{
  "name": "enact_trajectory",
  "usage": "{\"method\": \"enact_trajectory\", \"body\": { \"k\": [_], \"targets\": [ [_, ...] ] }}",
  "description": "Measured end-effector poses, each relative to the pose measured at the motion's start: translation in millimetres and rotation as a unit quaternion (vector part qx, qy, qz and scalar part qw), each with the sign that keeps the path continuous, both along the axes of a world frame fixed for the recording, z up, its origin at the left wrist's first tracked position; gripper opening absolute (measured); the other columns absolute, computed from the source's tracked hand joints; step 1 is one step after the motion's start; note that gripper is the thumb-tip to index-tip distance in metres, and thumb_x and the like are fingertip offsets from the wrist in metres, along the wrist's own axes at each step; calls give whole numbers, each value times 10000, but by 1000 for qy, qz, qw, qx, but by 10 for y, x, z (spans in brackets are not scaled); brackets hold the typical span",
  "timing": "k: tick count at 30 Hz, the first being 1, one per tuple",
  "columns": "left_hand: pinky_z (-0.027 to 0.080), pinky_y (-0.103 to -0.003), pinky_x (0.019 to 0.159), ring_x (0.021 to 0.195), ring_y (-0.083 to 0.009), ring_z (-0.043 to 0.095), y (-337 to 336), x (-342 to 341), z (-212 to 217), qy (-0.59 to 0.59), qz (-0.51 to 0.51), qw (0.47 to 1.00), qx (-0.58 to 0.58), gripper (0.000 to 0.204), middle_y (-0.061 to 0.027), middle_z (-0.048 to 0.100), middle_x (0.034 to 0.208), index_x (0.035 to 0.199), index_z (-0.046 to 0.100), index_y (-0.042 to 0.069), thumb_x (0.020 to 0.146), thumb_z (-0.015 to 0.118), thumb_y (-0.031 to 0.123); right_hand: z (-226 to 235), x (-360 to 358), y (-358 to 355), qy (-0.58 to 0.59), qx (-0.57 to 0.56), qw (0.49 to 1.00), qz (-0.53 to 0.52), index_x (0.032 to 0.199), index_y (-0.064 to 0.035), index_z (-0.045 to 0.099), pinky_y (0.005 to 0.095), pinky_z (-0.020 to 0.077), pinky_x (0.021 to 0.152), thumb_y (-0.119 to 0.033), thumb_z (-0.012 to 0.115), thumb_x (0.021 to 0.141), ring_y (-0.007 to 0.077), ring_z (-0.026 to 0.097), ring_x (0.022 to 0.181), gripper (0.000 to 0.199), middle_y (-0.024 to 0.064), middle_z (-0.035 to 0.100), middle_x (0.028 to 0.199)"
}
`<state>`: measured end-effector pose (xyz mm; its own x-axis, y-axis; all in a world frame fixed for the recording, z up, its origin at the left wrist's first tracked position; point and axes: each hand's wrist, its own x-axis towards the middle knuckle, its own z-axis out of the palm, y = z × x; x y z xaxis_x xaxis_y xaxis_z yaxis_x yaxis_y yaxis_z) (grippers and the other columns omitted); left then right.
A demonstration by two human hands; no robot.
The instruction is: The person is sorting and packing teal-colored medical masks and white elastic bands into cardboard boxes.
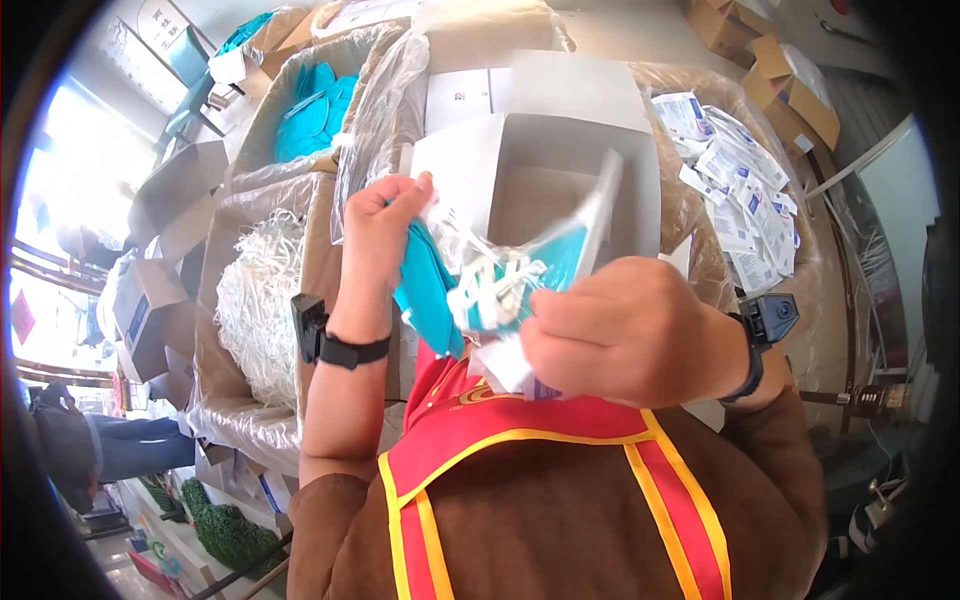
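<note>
My left hand (378,228) is raised in front of me and pinches the top edge of a clear plastic bag (520,262). The bag holds folded teal cloth (425,285) and white cords. My right hand (628,335) grips the same bag from the lower right, fingers curled around it. Both wrists wear black bands. Behind the bag an open white carton (560,180) stands with its flaps up, its inside bare as far as I can see.
A plastic-lined box of white cords (258,300) sits at the left. A box of teal cloth pieces (312,112) lies beyond it. A heap of small white-and-blue packets (745,185) fills a box at the right. Cardboard boxes (785,75) stand at the far right.
</note>
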<state>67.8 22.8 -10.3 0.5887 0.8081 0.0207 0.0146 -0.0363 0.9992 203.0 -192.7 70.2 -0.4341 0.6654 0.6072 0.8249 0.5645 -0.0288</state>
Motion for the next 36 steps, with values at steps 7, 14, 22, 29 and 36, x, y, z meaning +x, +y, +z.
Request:
{"method": "enact_trajectory", "body": {
  "k": [7, 14, 22, 29, 36],
  "targets": [
    [455, -218, 662, 746, -88, 593, 217, -336, 0, 136, 52, 972, 185, 282, -29, 663, 788, 1052, 676, 23, 796, 725, 130, 85, 264, -34, 56, -39, 996, -54, 894, -25, 644, 309, 519, 543, -4, 629, 745, 220, 655, 672, 151, 99, 644, 796],
    [487, -331, 778, 932, -217, 630, -388, -405, 688, 74, -214, 918, 326, 475, -115, 653, 1084, 1171, 638, 51, 709, 692, -43, -50, 276, 84, 130, -20, 990, -43, 879, -87, 565, 332, 502, 540, -23, 640, 699, 245, 631, 691, 205, 45, 588, 826],
    [434, -229, 585, 651, -77, 566, -543, -338, 430, 105, -159, 960, 206, 186, -38, 640, 747, 1006, 683, -4, 825, 638, 1, -144, 456, -206, 138, -77, 982, -105, 859, -90, 561, 345, 503, 543, -57, 652, 747, 271, 618, 684, 148, 64, 579, 817],
    [356, -180, 473, 521, -52, 488, -159, -602, 342, -10, -15, 997, 80, 166, 7, 578, 692, 927, 629, 38, 888, 671, 195, -120, 2009, -1246, 532, 17, 775, -342, 924, -27, 649, 205, 484, 626, -100, 634, 908, 39, 599, 699, 76, -7, 661, 800],
    [359, -196, 503, 536, -57, 466, -264, -397, 363, 55, -4, 993, 107, 145, 7, 559, 686, 899, 631, 19, 879, 673, 157, -860, 4203, -1841, 556, 55, 686, -466, 1116, 0, 606, 256, 499, 717, -238, 650, 909, 105, 634, 793, 319, 56, 682, 896]
  ]
}}
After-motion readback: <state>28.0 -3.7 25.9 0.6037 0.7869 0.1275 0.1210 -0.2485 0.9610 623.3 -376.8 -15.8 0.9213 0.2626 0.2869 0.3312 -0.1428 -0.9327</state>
